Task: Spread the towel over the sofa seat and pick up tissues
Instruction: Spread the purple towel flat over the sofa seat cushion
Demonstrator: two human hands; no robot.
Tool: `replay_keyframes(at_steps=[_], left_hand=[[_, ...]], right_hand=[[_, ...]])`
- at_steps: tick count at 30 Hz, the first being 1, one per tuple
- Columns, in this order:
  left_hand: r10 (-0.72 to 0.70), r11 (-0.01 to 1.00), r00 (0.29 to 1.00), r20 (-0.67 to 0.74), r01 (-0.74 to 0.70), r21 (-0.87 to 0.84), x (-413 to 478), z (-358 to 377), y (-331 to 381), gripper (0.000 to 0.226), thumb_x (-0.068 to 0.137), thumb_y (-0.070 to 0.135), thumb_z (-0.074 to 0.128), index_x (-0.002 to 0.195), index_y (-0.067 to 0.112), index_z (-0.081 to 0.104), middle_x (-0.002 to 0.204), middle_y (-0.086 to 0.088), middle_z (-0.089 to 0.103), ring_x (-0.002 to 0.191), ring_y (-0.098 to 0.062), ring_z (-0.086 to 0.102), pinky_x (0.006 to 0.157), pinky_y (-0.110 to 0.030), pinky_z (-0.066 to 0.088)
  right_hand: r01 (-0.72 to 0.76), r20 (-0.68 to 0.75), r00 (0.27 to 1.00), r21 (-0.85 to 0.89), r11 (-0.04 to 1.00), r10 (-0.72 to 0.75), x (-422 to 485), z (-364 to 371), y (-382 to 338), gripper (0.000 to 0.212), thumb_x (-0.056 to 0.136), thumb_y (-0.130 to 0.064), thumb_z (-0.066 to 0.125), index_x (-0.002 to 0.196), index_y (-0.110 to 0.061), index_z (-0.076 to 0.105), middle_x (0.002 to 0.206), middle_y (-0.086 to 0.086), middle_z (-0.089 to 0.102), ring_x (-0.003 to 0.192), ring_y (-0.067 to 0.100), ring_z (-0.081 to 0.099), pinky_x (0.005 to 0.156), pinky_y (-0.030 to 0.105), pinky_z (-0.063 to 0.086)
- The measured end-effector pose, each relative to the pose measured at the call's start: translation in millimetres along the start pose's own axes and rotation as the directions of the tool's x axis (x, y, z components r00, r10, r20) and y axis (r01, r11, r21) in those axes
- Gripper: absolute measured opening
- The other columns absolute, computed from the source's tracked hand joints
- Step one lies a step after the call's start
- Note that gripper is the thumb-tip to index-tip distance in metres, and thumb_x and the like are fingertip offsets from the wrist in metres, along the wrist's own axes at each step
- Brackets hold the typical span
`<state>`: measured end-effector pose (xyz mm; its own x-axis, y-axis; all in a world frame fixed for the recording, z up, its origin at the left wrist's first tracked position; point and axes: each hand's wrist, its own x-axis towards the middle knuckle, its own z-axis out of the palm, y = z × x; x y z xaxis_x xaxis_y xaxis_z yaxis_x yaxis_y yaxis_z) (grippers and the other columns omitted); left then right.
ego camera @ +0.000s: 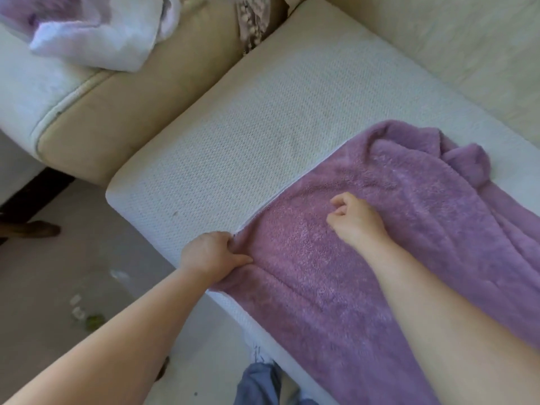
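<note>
- Firstly, purple towel (365,258): fleecy, lying on the white sofa seat cushion (248,135). It covers only the near-right part of the cushion; the far-left part is bare, showing a woven texture.
- Towel's left edge runs straight and diagonal across the cushion. Its far end is bunched into folds close to the backrest (438,48); the near end drapes over the cushion's front edge.
- Left hand (211,255): at the towel's left edge near the cushion front, fingers curled closed, pinching the towel corner with thumb on top.
- Right hand (355,219): resting on the towel's middle, fingers curled into a loose fist; cannot tell whether any fabric is caught inside it.
- Beige armrest (131,106) sits left of the cushion; a white and lilac cloth heap (96,27) lies on top of it, well apart from the towel.
- Pale floor (58,287) lies left of the cushion front, with small white scraps (76,306) scattered on it; too blurred to identify.
- Blue trouser leg (257,384) shows just beside the cushion front.
</note>
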<state>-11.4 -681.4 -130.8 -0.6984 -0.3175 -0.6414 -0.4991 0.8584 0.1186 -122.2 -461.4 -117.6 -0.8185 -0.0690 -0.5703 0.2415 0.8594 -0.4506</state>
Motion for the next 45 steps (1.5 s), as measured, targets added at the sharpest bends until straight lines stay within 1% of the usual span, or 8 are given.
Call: replay_keyframes(at_steps=[8,11,13,28,34,38,42,45], left_hand=[[0.026,0.443,0.902,0.431,0.376,-0.814,-20.3,-19.4,-34.0,0.018,0.086,0.023,0.067,0.099,0.011,0.064,0.094,-0.013,0.07,0.087,-0.029,0.065,0.082,-0.04,0.054],[-0.174,0.904,0.966,0.19,0.233,-0.358,-13.3,-12.8,-40.7,0.02,0.083,0.039,0.066,0.085,0.02,0.06,0.086,-0.002,0.065,0.078,-0.02,0.057,0.069,-0.03,0.045],[-0.129,0.992,0.991,-0.047,0.129,-0.005,-12.9,-8.5,-28.3,0.015,0.086,0.038,0.057,0.088,0.023,0.054,0.095,0.001,0.062,0.083,-0.021,0.057,0.07,-0.031,0.044],[0.146,0.983,0.951,-0.271,-0.171,-0.07,39.4,-14.4,93.6,0.036,0.086,0.038,0.059,0.115,0.017,0.056,0.115,-0.005,0.057,0.109,-0.027,0.052,0.083,-0.038,0.043],[0.234,0.957,0.945,-0.228,-0.265,-0.12,58.0,-22.1,93.7,0.023,0.086,0.036,0.058,0.098,0.016,0.056,0.106,-0.003,0.06,0.101,-0.025,0.055,0.076,-0.034,0.041],[0.168,0.927,0.944,-0.283,-0.249,-0.281,61.9,-22.8,77.8,0.019,0.084,0.037,0.06,0.081,0.023,0.047,0.091,0.002,0.062,0.091,-0.023,0.057,0.069,-0.032,0.041],[0.128,0.934,0.952,-0.278,-0.21,-0.289,68.3,-27.5,86.0,0.023,0.081,0.034,0.06,0.102,0.026,0.052,0.105,0.008,0.059,0.102,-0.018,0.055,0.074,-0.031,0.042],[0.188,0.927,0.939,-0.288,-0.267,-0.264,79.3,-41.2,105.2,0.043,0.084,0.041,0.058,0.123,0.027,0.048,0.117,0.006,0.054,0.112,-0.018,0.05,0.084,-0.034,0.044]], right_hand=[[0.108,0.159,0.982,-0.033,0.994,-0.102,-25.1,24.7,1.5,0.045,0.084,-0.024,0.058,0.128,-0.025,0.048,0.094,-0.006,0.066,0.099,0.02,0.061,0.085,0.028,0.043],[0.119,0.173,0.979,-0.036,0.992,-0.111,-27.6,29.0,0.6,0.047,0.085,-0.027,0.056,0.131,-0.025,0.044,0.098,-0.006,0.065,0.1,0.021,0.06,0.084,0.028,0.042],[0.123,0.171,0.979,-0.04,0.992,-0.115,-26.9,25.8,1.8,0.047,0.085,-0.026,0.056,0.131,-0.024,0.044,0.099,-0.006,0.065,0.103,0.021,0.059,0.086,0.029,0.043],[0.113,-0.204,0.97,-0.121,0.986,-0.136,61.3,-47.7,-15.1,0.05,0.088,-0.016,0.048,0.137,-0.021,0.04,0.12,0.006,0.063,0.116,0.029,0.054,0.094,0.034,0.041],[0.057,0.007,0.998,-0.551,0.832,-0.064,107.6,-55.9,-44.5,0.039,0.087,-0.017,0.048,0.125,-0.019,0.041,0.117,0.014,0.061,0.109,0.033,0.056,0.077,0.036,0.042],[0.163,-0.13,0.965,-0.388,0.907,-0.229,113.1,-51.2,-66.4,0.008,0.091,-0.02,0.043,0.098,-0.017,0.045,0.092,0.015,0.06,0.095,0.036,0.058,0.073,0.036,0.041],[0.307,0.032,0.95,-0.295,0.905,-0.312,110.2,-37.5,-61.3,0.044,0.088,-0.017,0.046,0.132,-0.022,0.042,0.122,0.007,0.055,0.113,0.028,0.053,0.094,0.039,0.044],[0.236,-0.247,0.923,-0.242,0.941,-0.295,123.8,-69.4,-48.1,0.052,0.085,-0.011,0.048,0.136,-0.019,0.04,0.13,0.01,0.051,0.119,0.03,0.048,0.099,0.042,0.041]])
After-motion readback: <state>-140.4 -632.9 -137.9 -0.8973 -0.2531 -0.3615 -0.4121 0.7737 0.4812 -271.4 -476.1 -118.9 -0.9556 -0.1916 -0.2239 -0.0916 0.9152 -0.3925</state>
